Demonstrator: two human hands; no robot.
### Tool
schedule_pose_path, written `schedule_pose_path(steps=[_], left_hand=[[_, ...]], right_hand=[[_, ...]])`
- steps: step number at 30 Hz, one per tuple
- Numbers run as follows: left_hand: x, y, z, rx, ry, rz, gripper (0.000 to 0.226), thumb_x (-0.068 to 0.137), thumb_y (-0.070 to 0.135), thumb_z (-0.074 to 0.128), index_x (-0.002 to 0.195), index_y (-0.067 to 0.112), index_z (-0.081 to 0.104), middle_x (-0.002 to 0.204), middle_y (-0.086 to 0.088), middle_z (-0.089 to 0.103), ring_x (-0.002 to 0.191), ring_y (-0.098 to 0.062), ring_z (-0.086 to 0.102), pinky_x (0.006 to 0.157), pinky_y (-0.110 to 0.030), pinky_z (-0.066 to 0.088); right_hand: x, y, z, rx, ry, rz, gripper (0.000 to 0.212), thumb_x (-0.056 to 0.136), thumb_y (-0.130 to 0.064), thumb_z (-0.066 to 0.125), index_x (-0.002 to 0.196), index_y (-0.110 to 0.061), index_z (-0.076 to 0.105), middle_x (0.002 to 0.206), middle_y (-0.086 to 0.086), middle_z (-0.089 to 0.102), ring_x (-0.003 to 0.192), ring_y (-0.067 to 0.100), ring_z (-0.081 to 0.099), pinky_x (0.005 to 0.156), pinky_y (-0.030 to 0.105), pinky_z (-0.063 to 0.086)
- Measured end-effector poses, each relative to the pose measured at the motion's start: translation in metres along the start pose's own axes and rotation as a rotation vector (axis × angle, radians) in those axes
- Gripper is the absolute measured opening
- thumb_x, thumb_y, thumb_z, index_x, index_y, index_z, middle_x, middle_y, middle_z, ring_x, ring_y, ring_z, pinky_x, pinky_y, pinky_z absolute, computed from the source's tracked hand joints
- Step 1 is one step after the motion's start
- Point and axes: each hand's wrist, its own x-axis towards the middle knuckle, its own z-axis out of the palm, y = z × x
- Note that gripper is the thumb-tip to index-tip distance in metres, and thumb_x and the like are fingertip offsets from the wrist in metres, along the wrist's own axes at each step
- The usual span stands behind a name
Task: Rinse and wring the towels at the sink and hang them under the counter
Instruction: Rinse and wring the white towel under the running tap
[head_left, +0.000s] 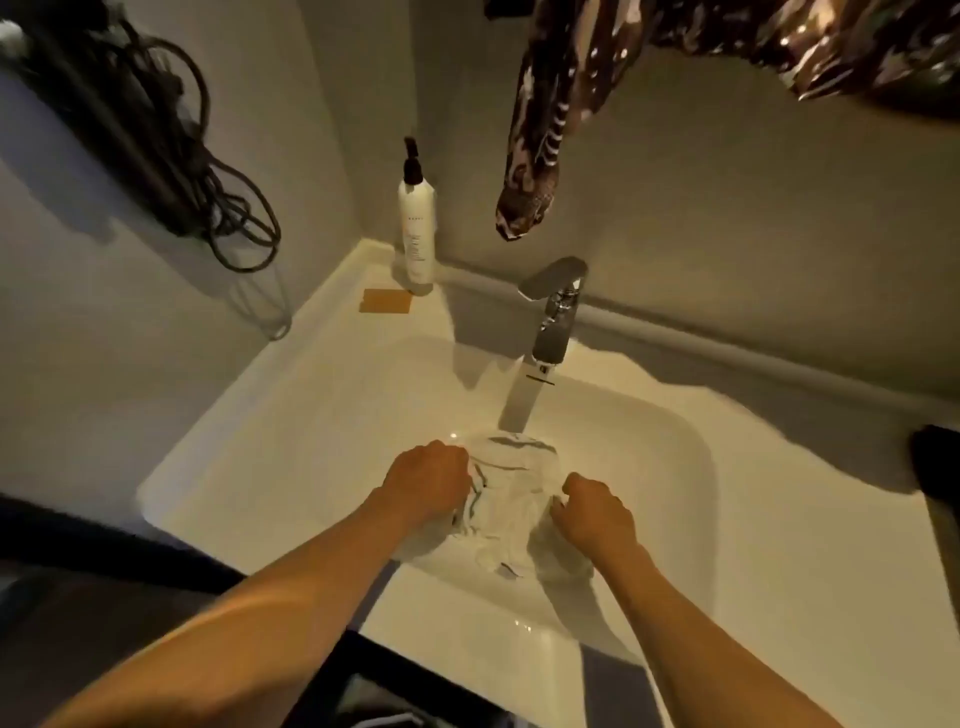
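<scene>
A white towel (511, 499) with thin dark stripes lies bunched in the basin of the white sink (291, 447), right under the chrome tap (545, 343). My left hand (428, 480) grips the towel's left side with closed fingers. On the towel's right side my right hand (595, 512) is closed on the cloth. Both forearms reach in from the bottom of the view. The towel's lower part hangs between my hands. I cannot tell whether water is running.
A white pump bottle (417, 234) stands in the sink's back left corner beside a tan card (387, 301). Dark cables (208, 171) hang on the left wall. Patterned dark cloth (540, 156) hangs above the tap. A dark object (935, 457) sits at the right edge.
</scene>
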Motion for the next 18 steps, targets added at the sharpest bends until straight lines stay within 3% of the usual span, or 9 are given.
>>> schedule_pose_path(steps=[4,8,11,14,18], left_hand=[[0.014,-0.004,0.048,-0.003,-0.125,-0.071,0.032,0.099,0.030,0.039,0.109,0.012,0.064,0.106,-0.010,0.070,0.093,-0.031,0.068,0.070,-0.033,0.045],[0.027,-0.010,0.079,-0.029,-0.203,-0.084,0.033,0.100,0.026,0.035,0.118,0.016,0.060,0.124,-0.010,0.065,0.111,-0.029,0.062,0.091,-0.036,0.047],[0.035,-0.019,0.087,-0.059,-0.193,-0.071,0.029,0.098,0.024,0.038,0.114,0.016,0.061,0.119,-0.010,0.068,0.107,-0.028,0.064,0.087,-0.034,0.048],[0.041,-0.025,0.072,-0.149,-0.166,-0.074,0.031,0.099,0.020,0.036,0.116,0.012,0.060,0.122,-0.014,0.067,0.109,-0.032,0.063,0.091,-0.037,0.049],[0.042,-0.041,0.034,-0.363,-0.175,-0.075,0.033,0.095,0.030,0.039,0.102,0.017,0.069,0.108,-0.008,0.073,0.099,-0.029,0.067,0.089,-0.039,0.054]], right_hand=[[0.047,-0.001,0.026,-0.124,0.077,-0.090,0.027,0.094,-0.025,0.046,0.116,-0.012,0.056,0.111,0.010,0.066,0.101,0.032,0.060,0.076,0.038,0.047],[0.095,-0.013,0.040,-0.158,0.200,-0.124,0.034,0.093,-0.029,0.053,0.125,-0.018,0.056,0.122,0.008,0.064,0.107,0.034,0.059,0.082,0.042,0.045],[0.119,-0.023,0.054,-0.262,0.144,-0.122,0.028,0.096,-0.035,0.048,0.118,-0.021,0.059,0.114,0.007,0.067,0.105,0.032,0.057,0.083,0.043,0.043],[0.109,-0.032,0.051,-0.109,0.264,-0.182,0.027,0.098,-0.037,0.046,0.102,-0.016,0.062,0.099,0.008,0.066,0.091,0.032,0.057,0.074,0.041,0.042],[0.045,-0.040,0.024,0.373,0.394,-0.233,0.021,0.102,-0.041,0.044,0.095,-0.025,0.056,0.089,-0.001,0.060,0.081,0.023,0.052,0.072,0.042,0.045]])
